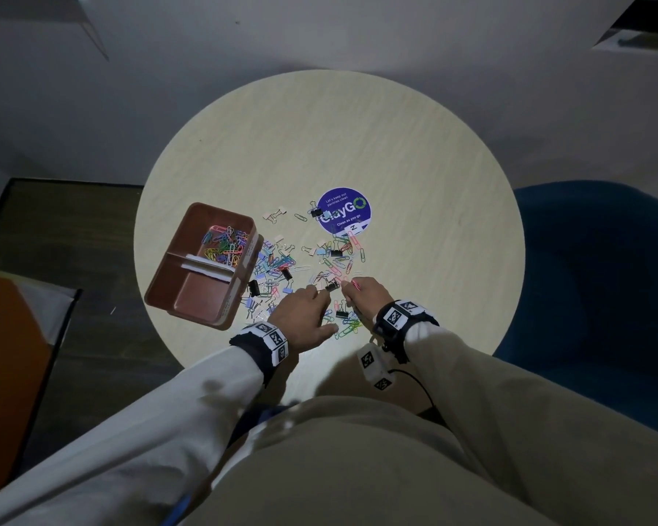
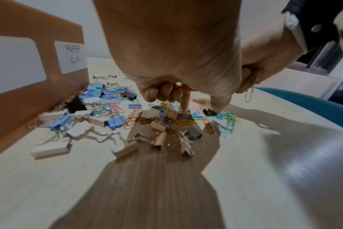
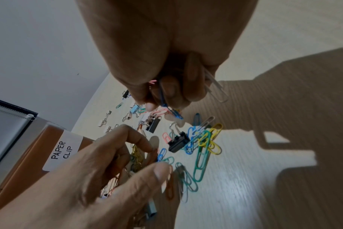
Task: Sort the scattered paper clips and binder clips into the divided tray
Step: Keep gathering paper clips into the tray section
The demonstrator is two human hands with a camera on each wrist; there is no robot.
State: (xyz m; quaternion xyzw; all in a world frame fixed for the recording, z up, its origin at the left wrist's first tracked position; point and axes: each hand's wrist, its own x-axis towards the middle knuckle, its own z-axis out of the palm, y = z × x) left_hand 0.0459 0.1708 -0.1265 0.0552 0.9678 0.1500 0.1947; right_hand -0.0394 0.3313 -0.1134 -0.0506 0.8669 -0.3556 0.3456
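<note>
Here the brown divided tray (image 1: 175,286) lies at the round table's (image 1: 415,153) left edge, long axis running from near-left to far-right, its far compartment holding paper clips (image 1: 225,244), too many to count. The right hand (image 1: 363,294) clenches several paper clips, one silver clip (image 3: 215,86) pointing down. The left hand (image 1: 301,313) reaches a forefinger (image 2: 184,100) into the scattered clips (image 1: 282,267), grasping nothing visible.

tray (image 2: 20,86) cut off at left | nearer label (image 2: 12,62) unreadable
</note>
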